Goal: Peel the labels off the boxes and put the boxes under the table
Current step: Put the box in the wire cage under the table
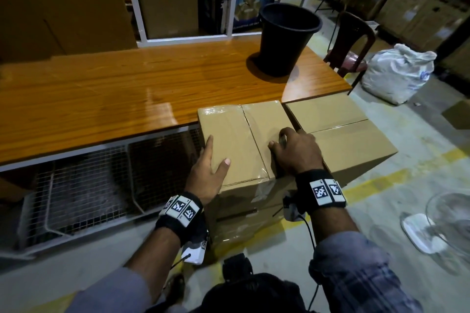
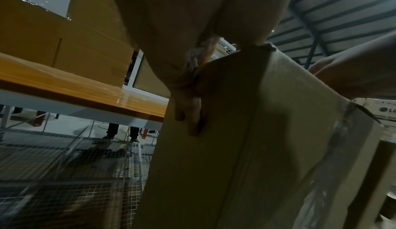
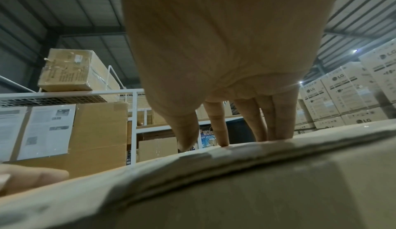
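Two plain cardboard boxes stand side by side on the floor against the table's front edge. The left box (image 1: pixel 236 145) is sealed with clear tape; the right box (image 1: pixel 338 134) touches it. I see no label on the faces that show. My left hand (image 1: pixel 212 165) lies over the left box's near-left top edge, with the thumb flat on top and its fingers (image 2: pixel 189 115) lying down the box's side (image 2: pixel 235 148). My right hand (image 1: pixel 279 140) is arched over the same box, its fingertips (image 3: pixel 222 141) pressing on the box's top (image 3: pixel 214 181) by its right edge.
The orange wooden table (image 1: pixel 127 89) carries a black bucket (image 1: pixel 287 35). A wire-mesh shelf (image 1: pixel 89 185) sits under the table to the left of the boxes. A dark chair (image 1: pixel 353 40), a white sack (image 1: pixel 396 73) and a floor fan (image 1: pixel 445 223) stand on the right.
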`<state>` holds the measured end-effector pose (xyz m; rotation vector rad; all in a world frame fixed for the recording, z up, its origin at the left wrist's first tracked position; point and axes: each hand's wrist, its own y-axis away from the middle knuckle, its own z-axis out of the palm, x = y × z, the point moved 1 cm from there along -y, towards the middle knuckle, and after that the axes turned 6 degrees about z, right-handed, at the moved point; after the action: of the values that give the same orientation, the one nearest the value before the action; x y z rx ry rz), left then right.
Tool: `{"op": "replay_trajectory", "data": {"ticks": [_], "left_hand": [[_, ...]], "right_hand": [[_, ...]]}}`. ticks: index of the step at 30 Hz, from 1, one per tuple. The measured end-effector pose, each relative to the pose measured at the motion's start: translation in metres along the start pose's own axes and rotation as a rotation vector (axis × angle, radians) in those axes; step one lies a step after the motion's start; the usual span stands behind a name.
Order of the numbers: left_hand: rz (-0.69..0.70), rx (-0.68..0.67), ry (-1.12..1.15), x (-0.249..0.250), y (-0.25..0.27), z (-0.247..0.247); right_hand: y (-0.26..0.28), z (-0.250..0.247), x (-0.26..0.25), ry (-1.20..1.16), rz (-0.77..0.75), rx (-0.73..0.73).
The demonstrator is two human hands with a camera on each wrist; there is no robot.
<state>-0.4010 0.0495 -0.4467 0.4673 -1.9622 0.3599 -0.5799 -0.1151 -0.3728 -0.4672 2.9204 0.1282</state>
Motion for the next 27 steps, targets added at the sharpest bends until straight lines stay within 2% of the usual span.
{"op": "replay_trajectory", "data": {"ticks": [13, 18, 27], "left_hand": [[0.018, -0.034, -0.019, -0.006, 0.001, 0.006], [0.030, -0.020, -0.025, -0.002, -0.002, 0.000], [-0.026, 0.126, -0.020, 0.005, -0.011, -0.022]], "right_hand": [[0.003, 0.002, -0.001, 0.131, 0.052, 0.026], [0.002, 0.002, -0.003, 0.142, 0.025, 0.047], [0.002, -0.004, -0.004, 0.100, -0.035, 0.039]]}}
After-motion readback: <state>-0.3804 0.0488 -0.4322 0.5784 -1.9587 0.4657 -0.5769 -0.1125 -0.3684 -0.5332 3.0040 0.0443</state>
